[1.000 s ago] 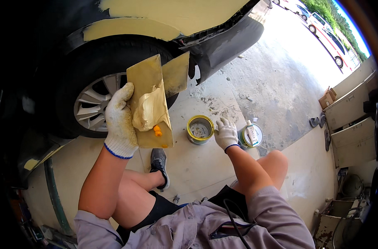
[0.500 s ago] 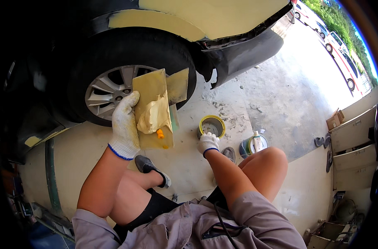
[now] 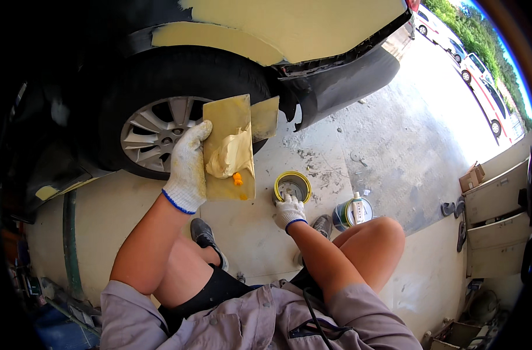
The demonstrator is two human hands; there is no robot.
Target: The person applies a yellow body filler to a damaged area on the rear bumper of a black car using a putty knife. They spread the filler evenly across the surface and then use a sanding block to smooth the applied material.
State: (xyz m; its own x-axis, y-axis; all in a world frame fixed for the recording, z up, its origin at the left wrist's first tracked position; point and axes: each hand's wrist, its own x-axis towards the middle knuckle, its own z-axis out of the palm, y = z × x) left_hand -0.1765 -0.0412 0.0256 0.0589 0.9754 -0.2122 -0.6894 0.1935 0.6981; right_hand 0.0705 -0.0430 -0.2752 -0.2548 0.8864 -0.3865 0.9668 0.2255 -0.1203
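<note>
My left hand (image 3: 187, 166), in a white knit glove with a blue cuff, is closed on the left edge of a yellowish flat putty board (image 3: 228, 114). A mound of cream putty (image 3: 230, 153) lies on the board, with an orange blob of paste (image 3: 237, 179) beside it. A second flat plate (image 3: 266, 118) sticks out behind the board's right side; how it is held is hidden. Low over the floor, my gloved right hand (image 3: 290, 212) is curled over the near rim of an open tin (image 3: 293, 175) with a yellow edge. Its fingertips are partly hidden.
A car's wheel (image 3: 164, 137) stands just beyond the board, under a fender (image 3: 219, 41) coated in cream filler. Right of the tin, a closed can (image 3: 340, 217) carries a white tube (image 3: 357, 209). Slippers (image 3: 452, 209) and cabinets (image 3: 499, 233) are at the right.
My left hand has moved the putty board a little to the right and farther from me. My right hand stays at the tin's rim. The whole view has shifted slightly.
</note>
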